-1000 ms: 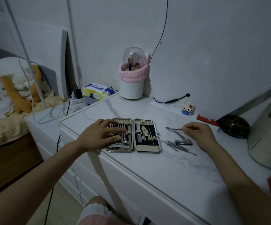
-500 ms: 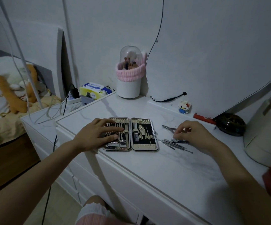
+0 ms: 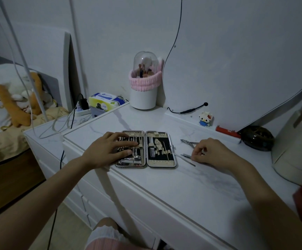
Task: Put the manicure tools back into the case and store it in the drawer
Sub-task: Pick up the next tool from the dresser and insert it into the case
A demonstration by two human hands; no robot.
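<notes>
An open manicure case [image 3: 162, 164] lies flat on the white dresser top [image 3: 191, 186], both halves holding metal tools in loops. My left hand [image 3: 108, 150] rests flat on the case's left half, fingers spread over the tools. To the right of the case lie loose tools: cuticle nippers [image 3: 189, 142] and thin metal sticks [image 3: 185, 158]. My right hand [image 3: 211, 152] is over these sticks, thumb and fingers pinching at one of them on the surface.
A white brush holder with a pink band [image 3: 143, 87] stands at the back. A small block figure [image 3: 205, 118], a red lighter [image 3: 227, 133] and a dark bowl [image 3: 257, 138] sit along the mirror base. A white container [image 3: 294, 150] is at right. Drawer fronts [image 3: 85, 201] lie below left.
My right hand slid from the nippers toward me onto the thin metal sticks and closed its fingers on one. My left hand stayed on the case.
</notes>
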